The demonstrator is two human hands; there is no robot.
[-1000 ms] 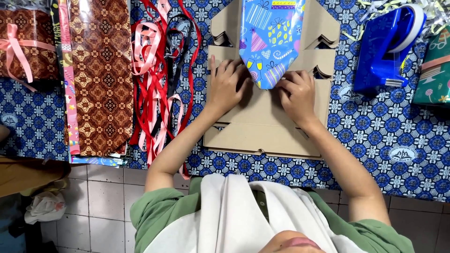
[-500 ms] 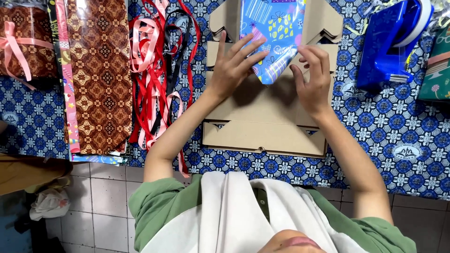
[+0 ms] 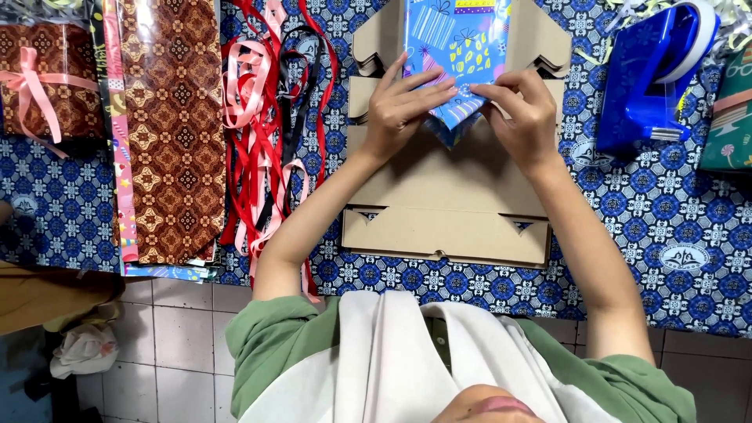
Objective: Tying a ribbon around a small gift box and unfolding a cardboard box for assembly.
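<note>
A sheet of blue gift-wrap paper (image 3: 454,47) with coloured present patterns lies folded to a point on a stack of flat brown cardboard box blanks (image 3: 446,204). My left hand (image 3: 399,106) pinches the left side of the folded tip. My right hand (image 3: 521,106) pinches the right side of the same tip. Both hands meet at the paper's point above the cardboard.
Red, pink and black ribbons (image 3: 266,125) lie left of the cardboard. Brown patterned wrap sheets (image 3: 168,133) and a wrapped parcel with a pink bow (image 3: 43,82) sit further left. A blue tape dispenser (image 3: 654,74) stands at right on the blue patterned tablecloth (image 3: 689,235).
My hands lifted off the cardboard and moved up the paper, coming together at its folded point, which is narrower and sharper than a second ago.
</note>
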